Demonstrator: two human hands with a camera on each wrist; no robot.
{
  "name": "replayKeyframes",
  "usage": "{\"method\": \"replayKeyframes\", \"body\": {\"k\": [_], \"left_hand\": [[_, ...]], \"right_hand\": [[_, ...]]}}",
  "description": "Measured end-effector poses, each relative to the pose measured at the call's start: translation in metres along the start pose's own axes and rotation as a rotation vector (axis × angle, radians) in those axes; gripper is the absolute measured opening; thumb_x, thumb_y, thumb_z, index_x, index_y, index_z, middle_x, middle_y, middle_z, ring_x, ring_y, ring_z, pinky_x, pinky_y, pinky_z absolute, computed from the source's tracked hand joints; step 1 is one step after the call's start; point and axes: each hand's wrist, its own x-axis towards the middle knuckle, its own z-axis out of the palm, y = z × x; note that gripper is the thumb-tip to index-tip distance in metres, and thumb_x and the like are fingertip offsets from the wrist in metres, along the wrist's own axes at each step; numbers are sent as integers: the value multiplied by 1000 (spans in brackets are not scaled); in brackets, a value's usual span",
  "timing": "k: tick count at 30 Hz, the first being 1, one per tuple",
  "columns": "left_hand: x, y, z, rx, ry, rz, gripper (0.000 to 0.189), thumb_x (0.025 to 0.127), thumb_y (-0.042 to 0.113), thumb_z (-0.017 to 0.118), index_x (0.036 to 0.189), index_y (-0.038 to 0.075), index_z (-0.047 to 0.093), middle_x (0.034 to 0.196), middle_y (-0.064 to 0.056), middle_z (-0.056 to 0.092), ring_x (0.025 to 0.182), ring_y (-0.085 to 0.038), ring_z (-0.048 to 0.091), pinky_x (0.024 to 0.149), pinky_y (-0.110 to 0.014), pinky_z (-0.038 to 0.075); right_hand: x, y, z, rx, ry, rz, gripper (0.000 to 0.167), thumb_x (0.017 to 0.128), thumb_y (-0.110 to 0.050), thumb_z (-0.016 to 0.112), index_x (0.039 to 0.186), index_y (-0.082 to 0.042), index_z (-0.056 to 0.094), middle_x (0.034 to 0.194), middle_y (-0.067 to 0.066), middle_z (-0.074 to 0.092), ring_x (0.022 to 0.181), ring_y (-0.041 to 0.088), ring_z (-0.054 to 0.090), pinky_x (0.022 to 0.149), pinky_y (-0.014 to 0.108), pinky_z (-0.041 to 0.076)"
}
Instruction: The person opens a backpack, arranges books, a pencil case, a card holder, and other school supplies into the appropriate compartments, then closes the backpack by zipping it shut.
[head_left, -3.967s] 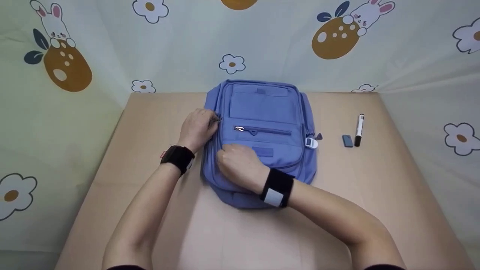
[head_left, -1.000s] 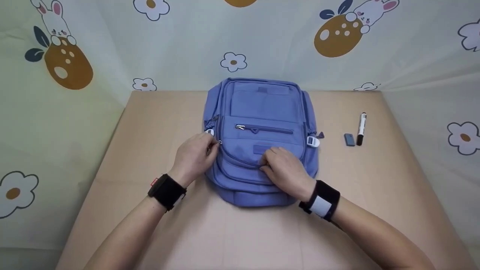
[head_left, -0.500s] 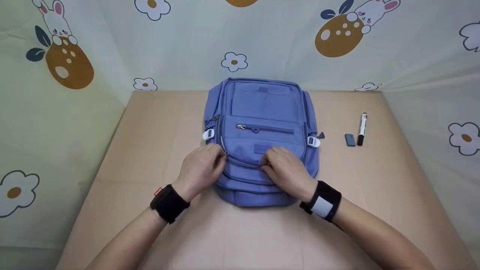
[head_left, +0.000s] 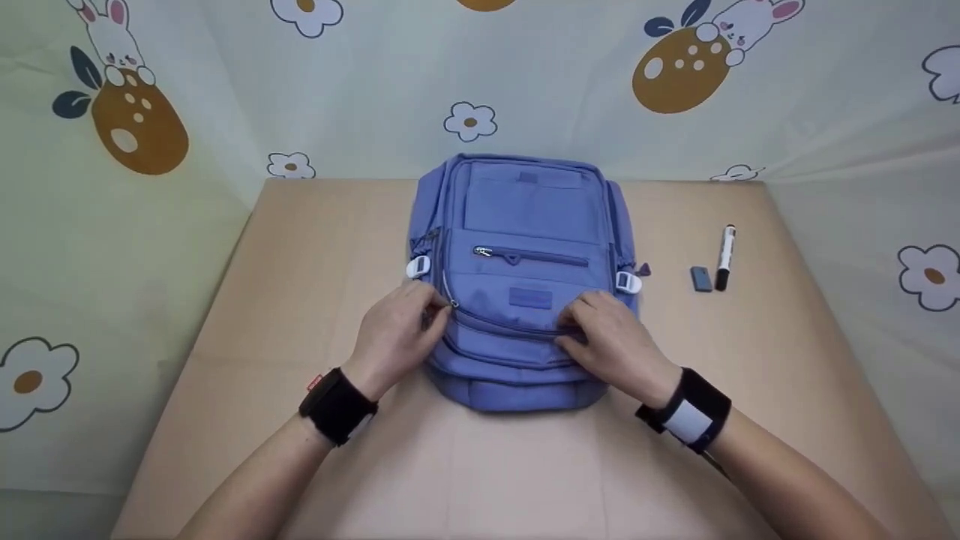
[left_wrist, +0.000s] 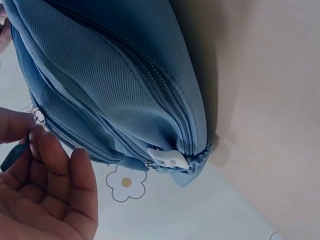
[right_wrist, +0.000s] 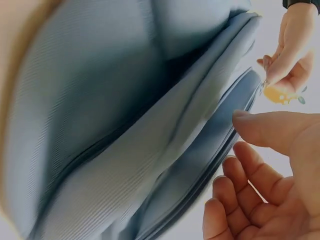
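Observation:
A blue backpack (head_left: 536, 202) lies on the table, its front pockets facing up. At its left side my left hand (head_left: 401, 326) pinches the zipper pull (left_wrist: 17, 155) of the curved front pocket; the metal slider (head_left: 454, 304) shows just past the fingertips. My right hand (head_left: 619, 345) is over the lower right of that pocket, thumb and fingers apart beside the zipper seam. In the right wrist view, the thumb (right_wrist: 245, 122) and fingertips lie along the pocket edge (right_wrist: 200, 185), with a gap between them. The pocket's mouth gapes a little there.
Right of the backpack, a small blue-grey block (head_left: 701, 279) and a white marker with a black cap (head_left: 725, 259) lie on the table (head_left: 322, 225). White buckles (head_left: 628, 283) sit at the backpack's sides. A printed curtain (head_left: 555, 82) hangs behind.
From the upper left side, my left hand has come down along the zipper with the pull. My right hand has moved rightward along the seam, its thumb and fingers now farther apart.

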Motion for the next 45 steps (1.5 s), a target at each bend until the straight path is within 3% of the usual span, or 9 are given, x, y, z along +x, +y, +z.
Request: {"method": "replayKeyframes", "body": {"k": [8, 21, 28, 36, 45], "left_hand": [[-1, 0, 1, -8, 7, 1, 7, 91, 13, 72, 94, 11, 66, 90, 1, 65, 75, -16, 61, 64, -34, 52], [-6, 11, 10, -78, 18, -42, 7, 89, 13, 75, 89, 13, 67, 80, 6, 64, 69, -11, 58, 60, -30, 50], [-7, 27, 17, -44, 14, 28, 7, 88, 16, 76, 87, 15, 70, 77, 8, 63, 67, -10, 57, 57, -29, 48], [-1, 45, 30, -20, -16, 182, 4, 90, 15, 75, 88, 15, 71, 79, 5, 69, 68, -11, 63, 61, -28, 52], [-1, 45, 32, -29, -48, 131, 5, 90, 15, 75, 88, 15, 70, 80, 5, 69, 68, -11, 62, 60, -27, 51]], "right_hand": [[-12, 21, 2, -67, 69, -59, 21, 80, -5, 85, 91, -10, 68, 91, 1, 61, 85, 23, 56, 75, 38, 47], [-17, 27, 5, -103, 77, -85, 17, 89, -6, 77, 94, -10, 62, 88, 0, 58, 82, 24, 53, 73, 39, 44], [-17, 27, 5, -84, 88, -101, 15, 90, -5, 75, 95, -10, 61, 88, 0, 58, 82, 23, 52, 73, 39, 43], [-15, 27, 8, -98, 114, -128, 18, 88, -3, 77, 95, -9, 61, 88, 1, 57, 82, 25, 53, 75, 41, 44], [-17, 31, 5, -60, 104, -128, 18, 87, -4, 78, 96, -9, 64, 91, 1, 61, 87, 23, 55, 78, 39, 44]]}}
